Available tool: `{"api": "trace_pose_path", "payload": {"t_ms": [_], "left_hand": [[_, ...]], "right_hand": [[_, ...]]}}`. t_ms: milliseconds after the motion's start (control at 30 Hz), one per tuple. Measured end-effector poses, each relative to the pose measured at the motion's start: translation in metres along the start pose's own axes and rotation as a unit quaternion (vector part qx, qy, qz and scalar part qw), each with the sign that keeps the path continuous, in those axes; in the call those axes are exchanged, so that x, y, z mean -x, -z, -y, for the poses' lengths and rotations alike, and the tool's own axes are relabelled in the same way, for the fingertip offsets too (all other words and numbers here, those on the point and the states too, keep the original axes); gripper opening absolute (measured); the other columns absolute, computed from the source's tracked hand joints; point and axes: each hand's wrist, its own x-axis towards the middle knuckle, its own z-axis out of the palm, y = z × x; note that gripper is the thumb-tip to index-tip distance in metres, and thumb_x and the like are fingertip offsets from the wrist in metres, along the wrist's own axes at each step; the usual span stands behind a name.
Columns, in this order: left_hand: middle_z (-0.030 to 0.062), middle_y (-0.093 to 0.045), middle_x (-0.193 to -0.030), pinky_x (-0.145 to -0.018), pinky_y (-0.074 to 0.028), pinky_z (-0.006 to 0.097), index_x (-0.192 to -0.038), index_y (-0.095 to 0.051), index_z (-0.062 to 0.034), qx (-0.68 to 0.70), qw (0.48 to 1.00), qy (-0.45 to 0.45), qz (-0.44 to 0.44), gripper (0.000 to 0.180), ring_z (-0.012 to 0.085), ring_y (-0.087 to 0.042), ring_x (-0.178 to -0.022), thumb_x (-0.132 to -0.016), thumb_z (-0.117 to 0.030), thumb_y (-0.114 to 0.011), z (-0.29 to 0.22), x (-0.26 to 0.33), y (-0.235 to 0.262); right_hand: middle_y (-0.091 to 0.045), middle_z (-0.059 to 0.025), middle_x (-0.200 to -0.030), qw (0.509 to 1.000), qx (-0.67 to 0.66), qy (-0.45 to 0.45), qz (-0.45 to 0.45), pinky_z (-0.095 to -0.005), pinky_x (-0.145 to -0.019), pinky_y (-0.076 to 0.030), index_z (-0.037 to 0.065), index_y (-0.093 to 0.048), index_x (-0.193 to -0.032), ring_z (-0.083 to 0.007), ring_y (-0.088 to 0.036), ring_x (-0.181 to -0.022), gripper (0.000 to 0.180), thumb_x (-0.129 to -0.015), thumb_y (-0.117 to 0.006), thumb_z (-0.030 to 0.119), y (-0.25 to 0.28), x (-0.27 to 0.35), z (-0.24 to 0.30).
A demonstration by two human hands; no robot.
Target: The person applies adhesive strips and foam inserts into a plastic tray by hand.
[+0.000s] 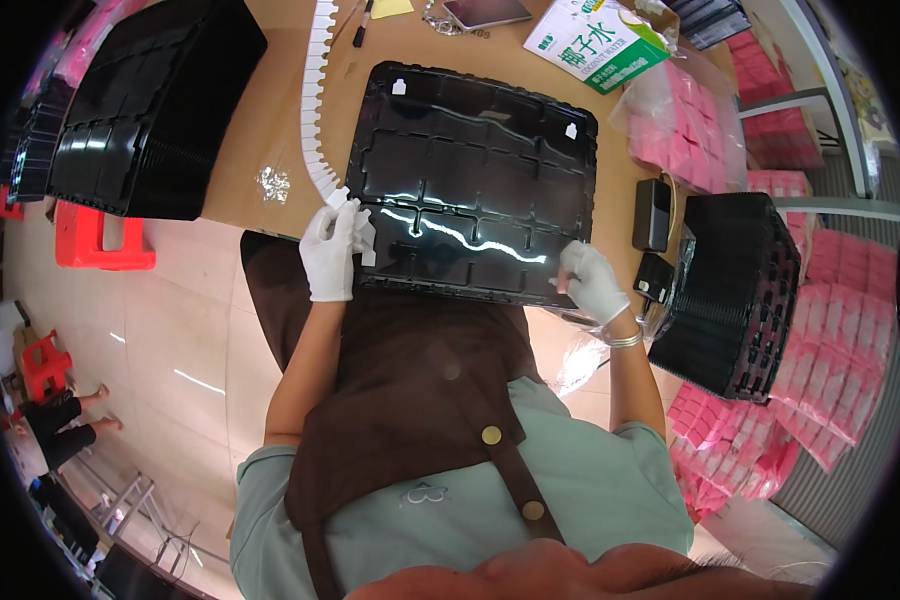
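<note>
A black plastic tray [470, 180] with moulded compartments lies in front of me, its near edge close to my apron. Two small white stickers, a left one [399, 87] and a right one [571, 130], sit at its far corners. My left hand [328, 255], in a white glove, pinches the near end of a long white strip of tabs [312, 110] at the tray's left edge. Loose white tabs stick out beside those fingers. At the near right corner, my gloved right hand [594, 284] has its fingers curled, with a bare fingertip showing; whatever they hold is hidden.
Stacked black trays stand at the left [160, 110] and right [730, 300]. Beyond are a marker [363, 25], a phone [485, 11] and a white-green carton [595, 45]. Bagged pink pieces [680, 125] and a black power adapter [652, 215] lie right. A red stool [105, 238] stands left.
</note>
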Motion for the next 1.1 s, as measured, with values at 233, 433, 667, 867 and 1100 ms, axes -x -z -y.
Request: {"api": "trace_pose_path", "payload": {"t_ms": [233,433,667,867,1100], "left_hand": [[-0.0011,-0.051,-0.061,-0.046,-0.039,0.018,-0.079,-0.06,-0.0011,-0.008,1.0,0.006,-0.003,0.016,0.0024,-0.044,-0.049,-0.087,-0.014,-0.062,-0.004,0.002,-0.002],[0.0004,-0.054,-0.065,-0.046,-0.039,0.018,-0.083,-0.061,0.0011,-0.019,1.0,0.002,0.002,0.014,0.0024,-0.045,-0.05,-0.087,-0.012,-0.061,0.001,0.0,0.0],[0.0014,-0.056,-0.066,-0.047,-0.039,0.018,-0.081,-0.061,0.0011,-0.026,1.0,-0.009,-0.001,0.014,0.0028,-0.046,-0.05,-0.086,-0.011,-0.062,-0.003,0.002,-0.002],[0.0011,-0.055,-0.065,-0.047,-0.039,0.018,-0.08,-0.061,0.0,-0.025,0.999,-0.018,0.009,0.013,0.0026,-0.046,-0.05,-0.086,-0.011,-0.063,0.003,0.0,0.002],[0.0007,-0.055,-0.065,-0.047,-0.039,0.018,-0.081,-0.061,0.0002,-0.034,0.999,-0.016,0.006,0.012,0.0024,-0.046,-0.051,-0.086,-0.011,-0.063,0.002,0.002,0.001]], "right_hand": [[-0.054,-0.0114,-0.077,0.999,-0.041,0.018,0.0,-0.0367,-0.067,-0.046,0.002,-0.057,-0.065,-0.0303,-0.056,-0.076,0.014,-0.059,-0.06,-0.01,0.0,0.001,-0.005],[-0.055,-0.0118,-0.079,0.972,0.162,-0.11,-0.131,-0.0385,-0.067,-0.047,0.004,-0.058,-0.07,-0.0323,-0.058,-0.074,0.012,-0.064,-0.059,-0.007,-0.023,-0.008,0.021],[-0.053,-0.0115,-0.078,0.996,-0.013,0.084,0.004,-0.0375,-0.068,-0.047,0.002,-0.054,-0.069,-0.0309,-0.054,-0.072,0.015,-0.063,-0.055,-0.012,0.0,0.004,-0.015],[-0.052,-0.0119,-0.079,0.994,-0.106,0.022,-0.033,-0.0358,-0.067,-0.046,0.002,-0.054,-0.073,-0.0302,-0.054,-0.073,0.016,-0.066,-0.061,-0.01,0.0,0.008,0.009],[-0.056,-0.0114,-0.078,0.991,0.039,-0.065,-0.114,-0.039,-0.063,-0.046,0.004,-0.054,-0.076,-0.0317,-0.059,-0.07,0.016,-0.069,-0.068,0.0,-0.013,0.001,0.005]]}}
